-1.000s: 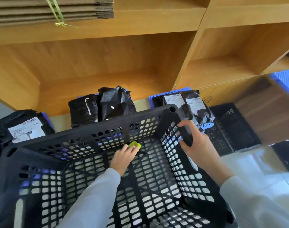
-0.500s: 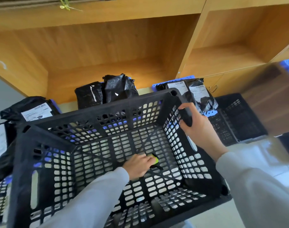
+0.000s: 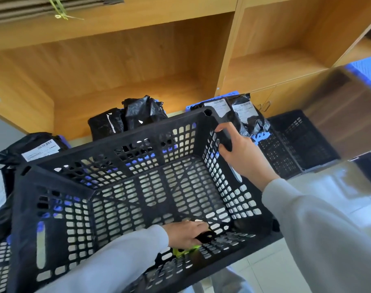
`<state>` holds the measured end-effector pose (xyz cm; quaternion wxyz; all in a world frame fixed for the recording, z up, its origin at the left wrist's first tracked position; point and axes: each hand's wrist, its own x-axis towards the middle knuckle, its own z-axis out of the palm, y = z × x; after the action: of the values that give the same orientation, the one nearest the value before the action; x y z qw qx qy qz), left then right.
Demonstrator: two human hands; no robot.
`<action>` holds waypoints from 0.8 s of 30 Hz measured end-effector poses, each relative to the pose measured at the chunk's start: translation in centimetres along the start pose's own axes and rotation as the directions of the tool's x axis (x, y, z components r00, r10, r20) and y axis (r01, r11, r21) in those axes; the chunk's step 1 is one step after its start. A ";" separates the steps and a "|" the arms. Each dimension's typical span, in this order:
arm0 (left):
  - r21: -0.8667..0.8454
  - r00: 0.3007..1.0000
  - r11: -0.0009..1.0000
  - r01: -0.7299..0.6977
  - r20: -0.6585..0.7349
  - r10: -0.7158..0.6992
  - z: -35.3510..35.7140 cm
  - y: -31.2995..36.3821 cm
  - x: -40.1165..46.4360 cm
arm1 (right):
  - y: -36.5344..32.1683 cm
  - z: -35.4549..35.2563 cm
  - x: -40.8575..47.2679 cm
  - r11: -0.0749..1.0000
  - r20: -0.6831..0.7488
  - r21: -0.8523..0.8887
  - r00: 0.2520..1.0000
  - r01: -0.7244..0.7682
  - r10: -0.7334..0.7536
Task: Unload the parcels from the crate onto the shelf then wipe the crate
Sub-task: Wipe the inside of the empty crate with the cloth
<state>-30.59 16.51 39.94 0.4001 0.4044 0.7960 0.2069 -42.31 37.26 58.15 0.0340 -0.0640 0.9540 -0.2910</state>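
Observation:
A black perforated crate (image 3: 125, 142) fills the foreground, tilted toward me, with no parcels inside. My right hand (image 3: 241, 153) grips its right rim near the far corner. Inside, at the near wall, my left hand (image 3: 186, 231) holds a yellow-green and black sponge (image 3: 185, 250) against the crate's floor. Black parcels with white labels stand beyond the crate: one at the left (image 3: 30, 149), a pair in the middle (image 3: 127, 119), another pair at the right (image 3: 239, 115). The wooden shelf (image 3: 125, 87) behind them has bare compartments.
Another black crate (image 3: 298, 142) sits on the floor at the right. Blue crates (image 3: 368, 70) show at the far right and behind the parcels. Bundled flat cardboard (image 3: 32, 7) lies on the upper shelf. Pale tiled floor (image 3: 349, 197) lies at the right.
My left hand has dragged the sponge from the crate's far wall across the floor to the near wall. My right hand has kept its grip on the rim.

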 end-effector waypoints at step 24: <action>0.372 0.806 0.904 0.210 -0.589 0.055 -6.9 -10.3 3.2 | 0.4 0.6 0.5 1.000 -0.022 -0.017 1.000 0.008 -0.008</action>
<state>-42.19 13.03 35.79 0.0466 0.3634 0.9216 0.1286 -42.82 37.22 57.43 0.0220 -0.0650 0.9565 -0.2835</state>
